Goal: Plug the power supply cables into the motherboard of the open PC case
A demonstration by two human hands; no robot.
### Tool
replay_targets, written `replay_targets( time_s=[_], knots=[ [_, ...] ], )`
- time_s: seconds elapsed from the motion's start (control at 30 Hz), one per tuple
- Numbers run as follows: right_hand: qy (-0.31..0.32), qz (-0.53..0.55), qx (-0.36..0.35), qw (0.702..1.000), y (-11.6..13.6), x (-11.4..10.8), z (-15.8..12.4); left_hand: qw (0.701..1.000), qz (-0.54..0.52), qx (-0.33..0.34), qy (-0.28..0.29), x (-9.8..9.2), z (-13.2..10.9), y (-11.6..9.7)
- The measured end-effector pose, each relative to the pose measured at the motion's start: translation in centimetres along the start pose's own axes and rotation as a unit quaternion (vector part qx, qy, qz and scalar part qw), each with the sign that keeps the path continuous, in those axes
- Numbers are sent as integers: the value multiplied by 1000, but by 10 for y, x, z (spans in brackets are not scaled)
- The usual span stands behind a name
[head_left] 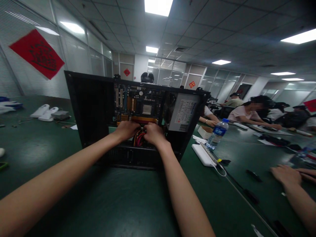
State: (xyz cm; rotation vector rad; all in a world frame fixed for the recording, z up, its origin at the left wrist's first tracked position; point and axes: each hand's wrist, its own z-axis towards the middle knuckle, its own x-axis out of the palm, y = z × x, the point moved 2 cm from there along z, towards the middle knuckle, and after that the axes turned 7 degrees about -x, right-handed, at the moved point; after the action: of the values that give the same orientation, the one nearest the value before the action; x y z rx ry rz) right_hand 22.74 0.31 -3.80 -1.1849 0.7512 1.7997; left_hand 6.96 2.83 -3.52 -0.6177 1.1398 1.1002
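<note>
An open black computer case (93,108) stands on the green table (118,204) in front of me, its side panel off. Inside it I see a motherboard (138,103) and a grey power supply (184,113). Both my arms reach into the case. My left hand (127,129) and my right hand (153,133) are closed side by side over a bundle of red and yellow cables (138,139) at the lower edge of the motherboard. What the fingertips pinch is hidden behind the knuckles.
A water bottle (217,133) and a white power bank (203,154) with a cable lie right of the case. Another person's hands (293,174) rest at the right edge. Several seated people sit farther back right. White objects (45,112) lie at the far left.
</note>
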Motion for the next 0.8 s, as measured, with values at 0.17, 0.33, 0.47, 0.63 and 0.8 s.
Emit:
replay_targets(
  time_s=[0.17,0.33,0.47,0.63,0.8],
  knots=[
    [-34,17,-14,999,0,0,0,1000,5,6,0,-2,0,-2],
    [-38,23,-21,999,-1,1,1,1000,-2,-1,-4,0,0,-2],
    [-73,3,-17,997,-3,-2,1,1000,-22,-10,-6,2,-1,1],
    [-106,0,-11,994,-5,-3,3,998,-32,-35,-32,-2,-6,2],
    [-59,17,23,998,-6,1,5,996,-75,-38,-37,-9,-10,-1]
  ],
)
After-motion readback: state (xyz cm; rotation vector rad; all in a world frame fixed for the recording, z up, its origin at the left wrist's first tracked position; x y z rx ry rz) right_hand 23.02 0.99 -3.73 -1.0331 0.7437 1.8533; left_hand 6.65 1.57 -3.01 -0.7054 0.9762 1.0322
